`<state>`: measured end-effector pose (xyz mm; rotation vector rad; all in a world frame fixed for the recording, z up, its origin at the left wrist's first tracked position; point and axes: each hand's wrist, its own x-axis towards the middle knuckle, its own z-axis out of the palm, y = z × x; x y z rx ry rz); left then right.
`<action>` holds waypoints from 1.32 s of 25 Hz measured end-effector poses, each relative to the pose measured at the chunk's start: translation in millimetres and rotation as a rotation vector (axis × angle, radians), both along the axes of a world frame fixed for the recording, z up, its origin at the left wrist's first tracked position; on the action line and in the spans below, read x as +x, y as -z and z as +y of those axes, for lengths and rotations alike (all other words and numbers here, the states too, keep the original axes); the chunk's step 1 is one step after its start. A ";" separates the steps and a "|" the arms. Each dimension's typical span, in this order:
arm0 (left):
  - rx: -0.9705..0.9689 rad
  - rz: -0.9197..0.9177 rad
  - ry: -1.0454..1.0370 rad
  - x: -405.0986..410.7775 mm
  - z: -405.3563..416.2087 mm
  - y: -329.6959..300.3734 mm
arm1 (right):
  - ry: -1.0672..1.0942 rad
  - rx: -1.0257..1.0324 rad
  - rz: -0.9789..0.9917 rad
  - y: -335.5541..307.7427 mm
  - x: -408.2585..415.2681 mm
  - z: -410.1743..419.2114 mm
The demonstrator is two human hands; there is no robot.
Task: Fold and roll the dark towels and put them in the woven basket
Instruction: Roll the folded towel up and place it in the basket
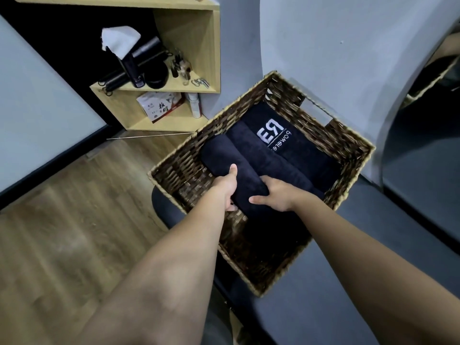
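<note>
- The person has both hands down inside the woven basket (348, 155), gripping a rolled dark towel (234, 170). The left hand (227, 186) wraps the roll from the left with the thumb lying along the top; the right hand (272, 194) clamps the near end from the right, fingers curled over it.
- Looks like the placing step: the roll sits at the left of a row, right up against a second rolled towel (268, 155), and beyond that there's a towel with a white logo (273, 133). All three lie side by side along the far part of the basket.
- To do this well, she or he should probably keep the roll squeezed until it's fully seated, so the loose edge doesn't spring open. Tucking that edge underneath or against the neighbour would help it stay put.
- Nudging it snug against the second roll keeps the row tidy and leaves the near part of the basket free for more.
- Best to let go one hand at a time, honestly. Can't tell from here where the towel's loose edge actually sits, too dark.
- The basket rests on a dark grey surface beside a wooden shelf (199, 48), so it shouldn't slide much.
</note>
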<state>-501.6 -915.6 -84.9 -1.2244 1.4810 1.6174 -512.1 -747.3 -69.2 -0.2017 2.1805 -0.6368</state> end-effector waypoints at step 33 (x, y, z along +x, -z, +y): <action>-0.153 0.056 -0.354 -36.6 -9.1 25.8 | -0.357 0.532 0.123 -13.3 25.3 7.4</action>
